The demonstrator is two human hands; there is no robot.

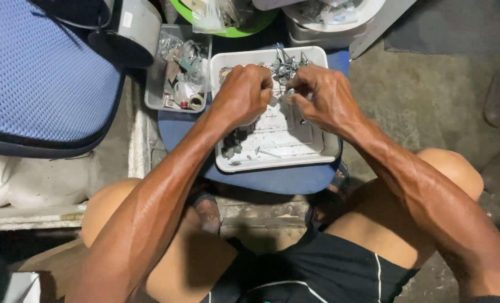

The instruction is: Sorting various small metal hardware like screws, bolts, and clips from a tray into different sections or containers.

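Looking down from my head, I see my two hands over a white tray point(317, 147) that sits on a blue stool seat point(278, 180) between my knees. My left hand point(243, 92) is curled almost shut, and its fingers pinch a small metal piece point(274, 101). My right hand point(324, 95) is curled too, and its fingertips point(292, 92) pinch the same little bit from the other side. The two hands almost touch over the middle of the tray. I think I am fitting or picking apart two tiny parts right now. The piece is so small that I cannot tell just what it is.

A pile of shiny metal bits point(286, 64) lies at the far end of the tray, just past my fingers. Some dark small parts point(233, 143) lie near its left edge, under my left wrist. A clear box of odd parts point(178, 70) stands just left of the tray.

My guess is the next move needs a slow, steady pinch, so the little piece does not slip

Both my arms reach forward and bend in, with my wrists tipped down
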